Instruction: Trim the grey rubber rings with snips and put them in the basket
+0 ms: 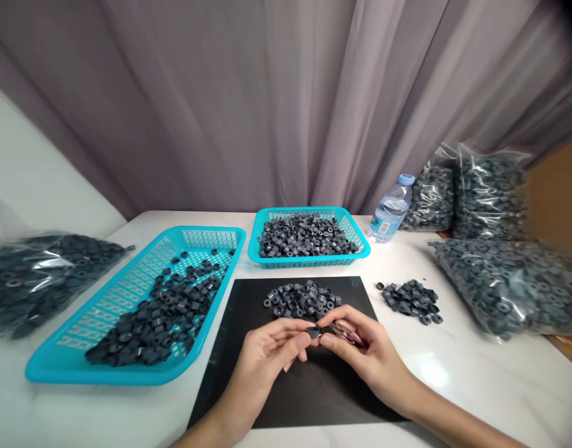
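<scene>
Above the black mat (286, 398), my left hand (271, 351) pinches a small dark grey plastic cap (314, 333) between thumb and fingertips. My right hand (360, 345) closes around a small shiny tool with pinkish-brown handles (345, 333); its exact kind is hard to make out. The tool's tip meets the cap, and both hands' fingertips nearly touch there. Just beyond the fingers, a pile of similar dark grey parts (302, 298) lies on the mat, several showing a hole in the middle.
A long blue basket (38, 367) with grey parts stands left; another blue basket (309, 262) is at the back. A smaller pile (411, 300) lies right of the mat. Bags of parts (523, 280), (47, 274) flank the table. A water bottle (391, 211) stands back right.
</scene>
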`<action>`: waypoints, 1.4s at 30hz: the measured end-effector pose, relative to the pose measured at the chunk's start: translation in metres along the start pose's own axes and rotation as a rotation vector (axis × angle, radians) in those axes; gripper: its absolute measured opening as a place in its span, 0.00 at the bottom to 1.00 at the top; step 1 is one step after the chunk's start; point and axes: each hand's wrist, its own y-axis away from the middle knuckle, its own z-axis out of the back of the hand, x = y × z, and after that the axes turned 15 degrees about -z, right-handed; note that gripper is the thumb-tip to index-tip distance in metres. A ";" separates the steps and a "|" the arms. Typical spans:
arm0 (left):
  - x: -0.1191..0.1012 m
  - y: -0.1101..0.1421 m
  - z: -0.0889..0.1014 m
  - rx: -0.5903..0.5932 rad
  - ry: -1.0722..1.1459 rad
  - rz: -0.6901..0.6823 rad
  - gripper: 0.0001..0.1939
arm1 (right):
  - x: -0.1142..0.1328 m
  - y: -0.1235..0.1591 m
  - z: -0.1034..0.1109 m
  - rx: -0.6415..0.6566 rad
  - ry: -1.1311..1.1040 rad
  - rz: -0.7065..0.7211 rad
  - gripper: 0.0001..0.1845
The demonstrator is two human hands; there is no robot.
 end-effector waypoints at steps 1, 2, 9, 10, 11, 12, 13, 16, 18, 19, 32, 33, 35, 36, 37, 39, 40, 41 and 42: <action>-0.001 0.000 0.000 0.004 0.000 0.018 0.15 | -0.001 0.000 0.000 -0.004 -0.001 0.002 0.15; -0.002 0.001 -0.001 0.007 0.002 0.032 0.14 | -0.001 0.000 0.000 -0.005 -0.003 0.003 0.15; -0.005 0.000 -0.002 0.069 0.015 0.043 0.11 | -0.001 0.002 0.001 -0.060 -0.004 0.022 0.14; -0.004 0.000 -0.001 0.079 0.016 0.053 0.12 | -0.001 0.002 0.001 -0.076 0.005 0.029 0.14; -0.004 0.000 -0.001 0.087 0.017 0.063 0.12 | -0.001 0.002 0.001 -0.088 0.017 0.033 0.14; -0.004 0.000 -0.001 0.091 0.019 0.071 0.13 | -0.001 0.002 0.001 -0.096 0.028 0.038 0.14; -0.003 0.000 -0.001 0.092 0.019 0.074 0.13 | -0.001 0.002 0.002 -0.098 0.038 0.042 0.15; -0.003 0.000 -0.002 0.084 0.019 0.067 0.13 | -0.001 0.002 0.002 -0.103 0.048 0.059 0.14; -0.002 0.000 -0.003 0.081 0.038 0.058 0.13 | -0.001 0.002 0.002 -0.107 0.045 0.074 0.13; -0.002 -0.001 -0.004 0.082 0.052 0.052 0.13 | 0.000 0.002 0.002 -0.107 0.042 0.080 0.12; -0.005 -0.001 -0.006 0.086 0.085 0.035 0.14 | 0.000 0.003 0.003 -0.114 0.066 0.093 0.10; -0.006 -0.001 -0.006 0.086 0.084 0.034 0.14 | 0.000 0.003 0.003 -0.118 0.072 0.095 0.11; -0.008 -0.002 -0.006 0.096 0.084 0.030 0.14 | 0.000 0.003 0.003 -0.123 0.081 0.101 0.11; -0.008 -0.002 -0.006 0.101 0.084 0.029 0.14 | 0.001 0.003 0.003 -0.124 0.086 0.103 0.11; -0.008 -0.002 -0.006 0.103 0.083 0.027 0.14 | 0.001 0.004 0.003 -0.124 0.091 0.105 0.12; -0.007 -0.003 -0.005 0.101 0.080 0.026 0.14 | 0.000 0.004 0.003 -0.129 0.096 0.110 0.12; -0.007 -0.003 -0.005 0.101 0.079 0.025 0.14 | 0.000 0.004 0.003 -0.131 0.094 0.114 0.12; -0.007 -0.003 -0.004 0.102 0.080 0.023 0.13 | 0.000 0.005 0.003 -0.133 0.091 0.118 0.11; -0.006 -0.003 -0.004 0.104 0.080 0.020 0.13 | -0.001 0.005 0.003 -0.134 0.086 0.122 0.11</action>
